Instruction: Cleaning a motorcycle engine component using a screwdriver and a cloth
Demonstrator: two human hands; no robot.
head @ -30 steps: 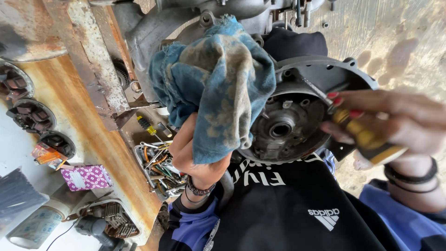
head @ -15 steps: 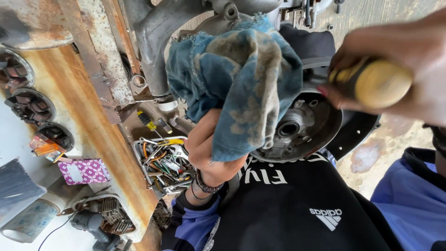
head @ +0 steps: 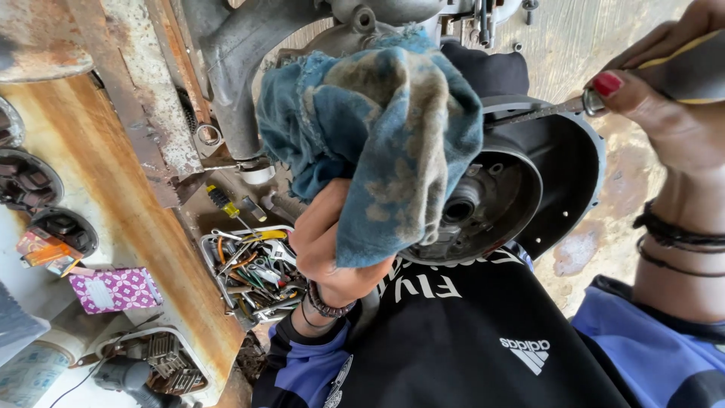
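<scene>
Clearly, left hand (head: pixel 332 249): closed around a bunched blue rag (head: pixel 377 136), stained brown, held up in front of the engine housing
Right hand (head: pixel 672 113): at the far right, fingers wrapped tight on the dark, yellow-edged handle of a screwdriver (head: pixel 574 107); its metal shank runs left onto the upper rim of the round cover
Work piece: a round dark engine cover (head: pixel 559 181) in the middle, set against the grey casing (head: pixel 249 68) above it
Done so far: judging by how it lies, the cover's inside is open to view, with the hub and bearing seat (head: pixel 461 208) bare and several rim holes showing no bolts
Left to do: grime shows on the hub recess and the rag is not on it; the shank resting at the rim suggests prying or loosening is unfinished
Tool tray (head: pixel 253 264): left of the wrist, a white tray crowded with small hand tools, orange and yellow among them
Packages: at the near left, a small pink box (head: pixel 113 289) with a white pattern and a pale label; beside it, further left, a small orange and red pack (head: pixel 41 249)
Bench: a rusty wooden plank (head: pixel 113 204) runs along the left
Signs: none seen on walls
</scene>
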